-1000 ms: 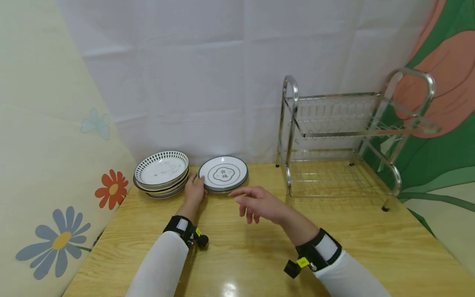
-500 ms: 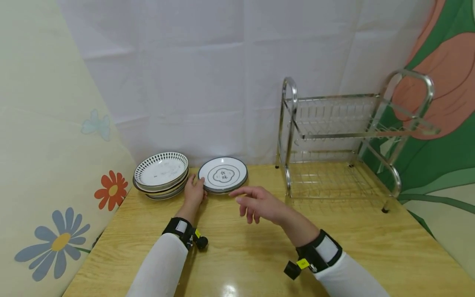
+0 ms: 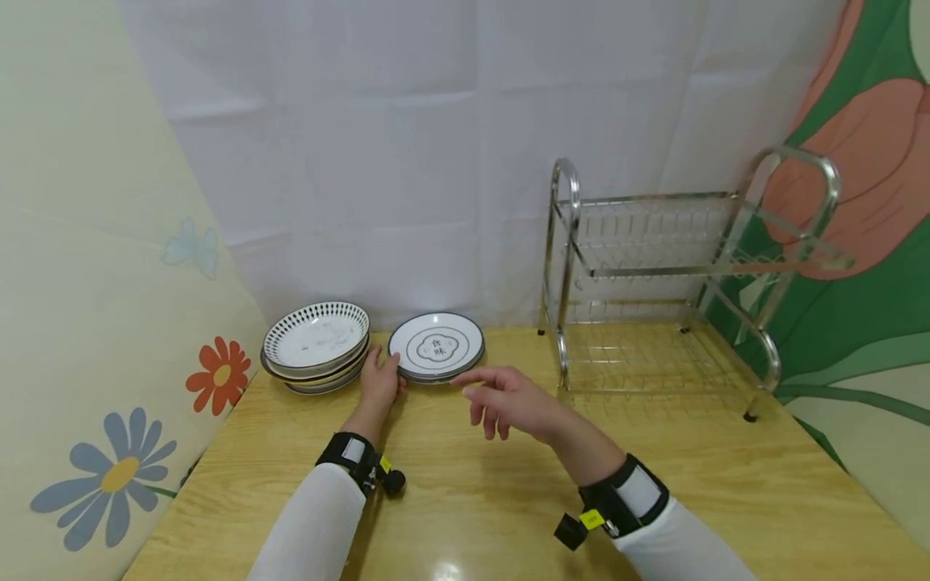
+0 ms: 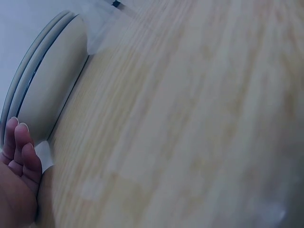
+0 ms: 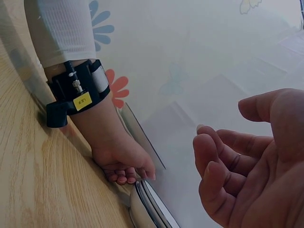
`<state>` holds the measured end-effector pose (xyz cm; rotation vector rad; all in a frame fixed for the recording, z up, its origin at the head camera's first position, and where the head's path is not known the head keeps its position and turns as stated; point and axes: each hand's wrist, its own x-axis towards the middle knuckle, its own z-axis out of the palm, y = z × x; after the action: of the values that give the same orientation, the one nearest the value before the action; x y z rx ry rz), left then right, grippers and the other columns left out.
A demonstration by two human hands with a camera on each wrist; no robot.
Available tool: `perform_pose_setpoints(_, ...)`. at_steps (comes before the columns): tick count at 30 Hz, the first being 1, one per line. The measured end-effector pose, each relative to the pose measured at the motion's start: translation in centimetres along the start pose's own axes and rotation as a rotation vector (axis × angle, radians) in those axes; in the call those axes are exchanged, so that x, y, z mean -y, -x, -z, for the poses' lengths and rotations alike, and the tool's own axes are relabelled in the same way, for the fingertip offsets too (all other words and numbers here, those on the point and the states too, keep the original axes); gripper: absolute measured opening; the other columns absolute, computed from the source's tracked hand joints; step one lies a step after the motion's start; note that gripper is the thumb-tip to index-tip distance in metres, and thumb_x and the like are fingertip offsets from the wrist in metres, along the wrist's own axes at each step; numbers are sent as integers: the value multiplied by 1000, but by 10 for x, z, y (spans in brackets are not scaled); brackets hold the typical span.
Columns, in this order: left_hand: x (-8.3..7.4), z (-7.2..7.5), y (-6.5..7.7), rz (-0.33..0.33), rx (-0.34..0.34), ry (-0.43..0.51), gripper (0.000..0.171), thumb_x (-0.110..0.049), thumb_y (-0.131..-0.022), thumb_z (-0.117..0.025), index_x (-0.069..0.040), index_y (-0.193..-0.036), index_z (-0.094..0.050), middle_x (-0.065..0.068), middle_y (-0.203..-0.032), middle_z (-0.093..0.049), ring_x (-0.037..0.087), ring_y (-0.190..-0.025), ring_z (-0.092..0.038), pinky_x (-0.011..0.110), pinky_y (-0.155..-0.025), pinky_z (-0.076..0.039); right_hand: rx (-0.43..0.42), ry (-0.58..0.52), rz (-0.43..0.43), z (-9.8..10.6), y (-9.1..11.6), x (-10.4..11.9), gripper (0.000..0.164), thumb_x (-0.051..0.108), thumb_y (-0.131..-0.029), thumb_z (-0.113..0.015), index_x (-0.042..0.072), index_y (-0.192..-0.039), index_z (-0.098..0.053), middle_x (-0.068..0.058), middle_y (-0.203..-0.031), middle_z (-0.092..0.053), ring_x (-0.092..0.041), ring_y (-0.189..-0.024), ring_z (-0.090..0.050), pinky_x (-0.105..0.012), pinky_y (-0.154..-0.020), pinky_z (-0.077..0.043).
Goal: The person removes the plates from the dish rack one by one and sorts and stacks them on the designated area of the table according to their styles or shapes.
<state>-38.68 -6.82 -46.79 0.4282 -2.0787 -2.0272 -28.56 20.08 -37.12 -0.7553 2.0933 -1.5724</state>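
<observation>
My left hand (image 3: 379, 381) is at the left edge of a short stack of white plates (image 3: 436, 347) with dark blue rims and a printed emblem. The thumb lies over the top plate's rim, and the other fingers (image 4: 23, 137) curl at the stack's side in the left wrist view. The right wrist view shows this left hand (image 5: 121, 156) holding the rim of the stack (image 5: 154, 209) from the side. Holding nothing, my right hand (image 3: 516, 403) hovers just right of the plates, its fingers loosely bent, the forefinger pointing toward them.
Left of the plates, against the back cloth, stands a pile of bowls (image 3: 317, 339), the top one patterned round its rim. A two-tier metal dish rack (image 3: 657, 270) stands at the back right of the wooden table (image 3: 465, 500).
The view tips slightly upward, so everything sits a little lower in it. Both hands keep their places by the plates.
</observation>
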Motion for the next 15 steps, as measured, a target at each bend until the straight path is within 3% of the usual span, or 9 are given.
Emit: perform_pose_setpoints(15, 5, 14, 1, -3, 33, -42, 66, -25, -104, -54, -14, -163, -26, -2, -58, -56, 12, -50, -55, 27, -51, -51, 5, -16, -2, -3, -7, -7, 38, 26, -108, -51, 8, -140, -59, -5, -85, -65, -16, -60, -62, -24, -52, -48)
